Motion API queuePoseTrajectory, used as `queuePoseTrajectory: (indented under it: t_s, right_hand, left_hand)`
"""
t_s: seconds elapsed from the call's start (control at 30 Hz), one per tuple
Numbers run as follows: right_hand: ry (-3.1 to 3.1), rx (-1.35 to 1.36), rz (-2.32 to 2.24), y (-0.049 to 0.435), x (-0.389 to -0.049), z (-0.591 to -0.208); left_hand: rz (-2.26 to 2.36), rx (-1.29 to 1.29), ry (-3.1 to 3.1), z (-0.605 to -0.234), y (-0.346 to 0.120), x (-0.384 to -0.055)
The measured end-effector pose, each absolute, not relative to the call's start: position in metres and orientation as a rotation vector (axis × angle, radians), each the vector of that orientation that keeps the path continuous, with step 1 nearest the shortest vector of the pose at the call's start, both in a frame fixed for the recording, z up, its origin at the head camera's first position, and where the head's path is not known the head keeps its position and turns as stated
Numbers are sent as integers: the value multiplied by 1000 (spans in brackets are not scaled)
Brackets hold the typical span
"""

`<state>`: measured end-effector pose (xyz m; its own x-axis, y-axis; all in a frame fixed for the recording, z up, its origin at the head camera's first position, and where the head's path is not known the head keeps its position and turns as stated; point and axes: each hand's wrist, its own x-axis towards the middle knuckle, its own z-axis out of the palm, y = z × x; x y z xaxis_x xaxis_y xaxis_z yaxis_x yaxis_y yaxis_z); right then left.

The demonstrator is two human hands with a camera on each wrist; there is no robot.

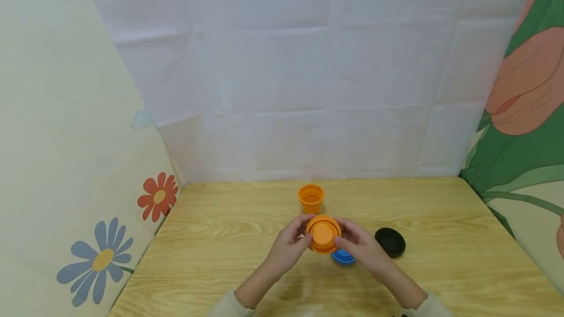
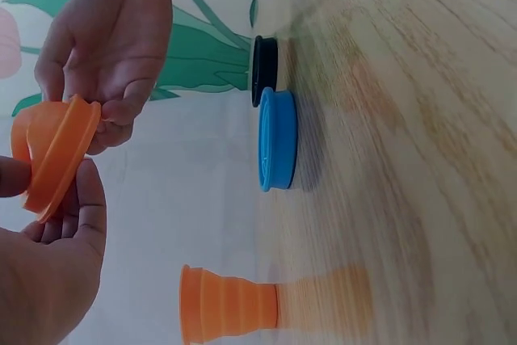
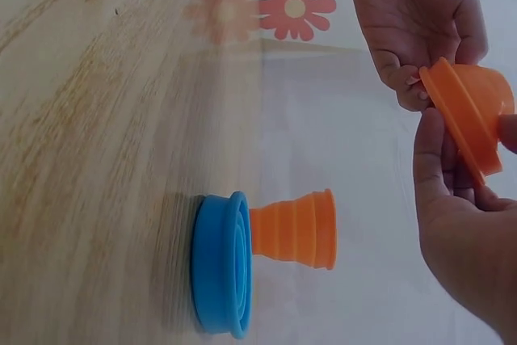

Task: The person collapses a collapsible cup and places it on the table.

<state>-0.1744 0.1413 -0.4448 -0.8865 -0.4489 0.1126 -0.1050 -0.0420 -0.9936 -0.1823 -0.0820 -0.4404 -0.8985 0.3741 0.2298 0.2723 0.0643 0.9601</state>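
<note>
My left hand (image 1: pixel 284 248) and right hand (image 1: pixel 364 248) grip an orange collapsible cup (image 1: pixel 323 235) from both sides, raised over the table. Its base faces toward me in the head view. In the left wrist view this cup (image 2: pixel 58 151) is partly folded, with a wide rim and a short body. Thumbs press on the base side while the other fingers lie at the rim. Below it, partly hidden by the right hand, a flattened blue collapsible cup (image 1: pixel 342 257) lies on the table. Behind the hands stands a second orange cup (image 1: pixel 311 198), fully extended and upright.
A flat black round cup or dish (image 1: pixel 390 242) lies to the right of the right hand. The wood-grain table (image 1: pixel 211 258) meets a white cloth (image 1: pixel 264 87) at its back edge. Flower-patterned cloths (image 1: pixel 88 160) hang at both sides.
</note>
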Motion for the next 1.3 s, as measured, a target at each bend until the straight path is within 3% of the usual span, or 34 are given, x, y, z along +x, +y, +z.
queuePoseTrajectory:
  t_s: [0.23,1.07,1.3]
  right_hand:
    - [2063,-512,-2030,138,-174,-445]
    - [2032,-566,-2043,136,-175,-446]
    - [1978,-692,-1971,145,-176,-443]
  left_hand:
    - [1957,803,2146,-438,-84,-180]
    - [1942,809,2151,-438,-82,-181]
    - [1896,652,2158,-436,-88,-182]
